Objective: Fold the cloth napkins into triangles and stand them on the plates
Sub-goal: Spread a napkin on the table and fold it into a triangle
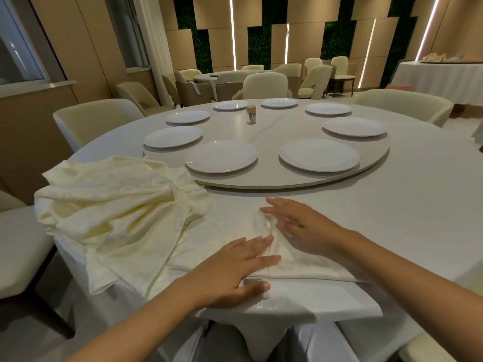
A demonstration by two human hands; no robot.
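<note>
Head view shows both hands flat, fingers straight, pressing 1 napkin at the table's near edge; left hand nearer, right hand beyond. Its long folded edge runs left-right, the nearest plate lying straight ahead.

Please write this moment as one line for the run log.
stage: folding | left hand: flat on napkin | right hand: flat on napkin | napkin pile: waiting at left | plates: bare

Cream napkin flat at table edge (loose napkin heap left), eight bare plates beyond.
</note>
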